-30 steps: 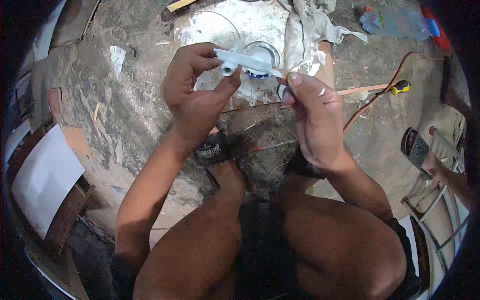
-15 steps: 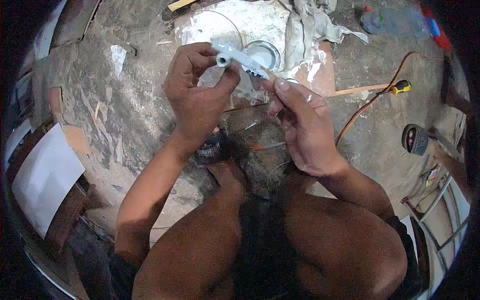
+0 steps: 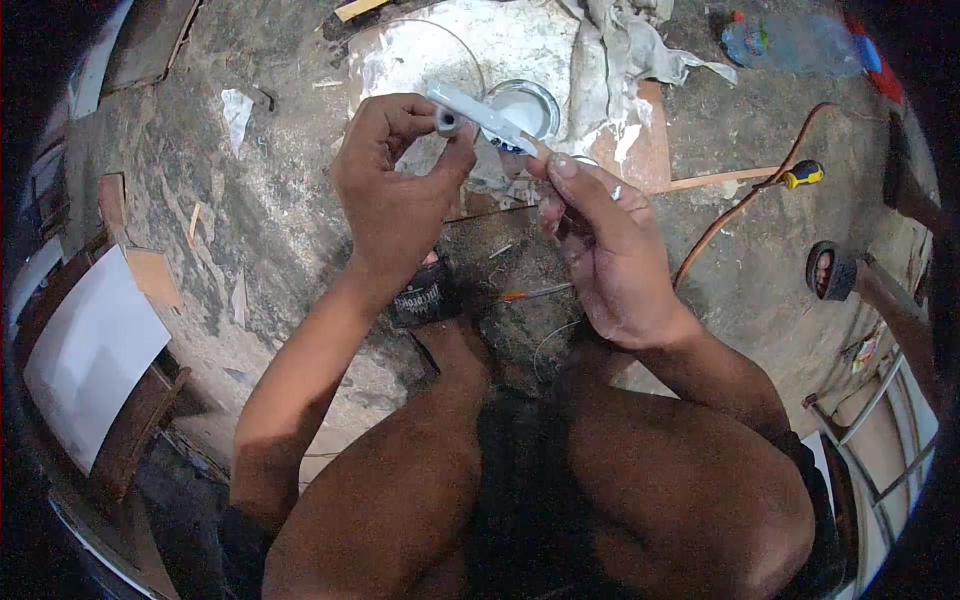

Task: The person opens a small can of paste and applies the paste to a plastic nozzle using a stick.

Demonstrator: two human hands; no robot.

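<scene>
1 hollow tube (image 3: 456, 125) in left fingers (image 3: 402, 107), tan stick (image 3: 538, 149), round metal tin (image 3: 556, 112)

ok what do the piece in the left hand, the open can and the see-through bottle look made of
Piece: probably plastic, pale and smooth with a slight sheen, though coated wood or metal is possible.
Can: likely metal, given its shiny silvery rim.
Bottle: apparently clear plastic, bluish and see-through.
</scene>
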